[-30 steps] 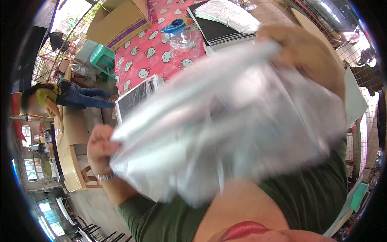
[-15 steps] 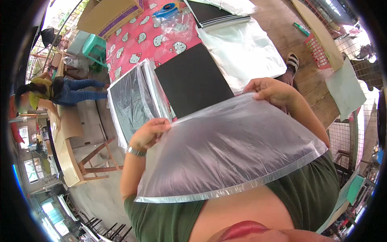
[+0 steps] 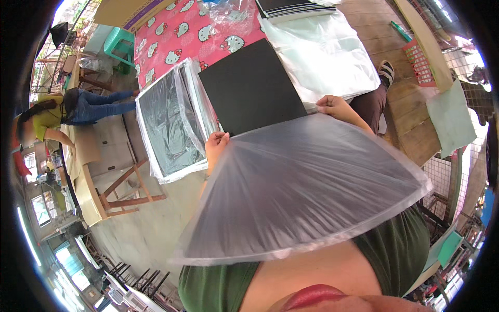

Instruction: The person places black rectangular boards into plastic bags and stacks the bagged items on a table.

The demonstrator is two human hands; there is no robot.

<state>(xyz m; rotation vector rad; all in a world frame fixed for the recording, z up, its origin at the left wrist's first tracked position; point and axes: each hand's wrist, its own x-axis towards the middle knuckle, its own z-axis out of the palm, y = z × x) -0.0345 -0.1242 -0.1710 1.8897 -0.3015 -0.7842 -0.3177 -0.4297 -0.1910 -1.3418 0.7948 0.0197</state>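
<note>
A large see-through plastic bag [image 3: 306, 192] is spread wide in front of my chest, with its sealed bottom edge toward me. My left hand [image 3: 217, 144] pinches the bag's far left corner. My right hand [image 3: 335, 108] grips the far right corner between thumb and fingers. Between the hands, the bag's far edge meets the near edge of a flat black board [image 3: 252, 88] on the table; whether the board's edge is inside the bag I cannot tell. Left of the board lie plastic-wrapped dark boards [image 3: 169, 122]. A stack of flat plastic bags [image 3: 330, 57] lies to its right.
Pink patterned cloth [image 3: 174, 44] covers the table. More black boards [image 3: 296, 9] rest on the bag stack; a cardboard box [image 3: 127, 14] stands far left. A co-worker [image 3: 67, 117] bends over a wooden table at left, near a green stool [image 3: 118, 47]. A red basket [image 3: 418, 62] sits at right.
Both hands have moved the bag's far edge away from me, down to the black board's near edge. The bag is pulled tauter and wider. The view has shifted slightly.
</note>
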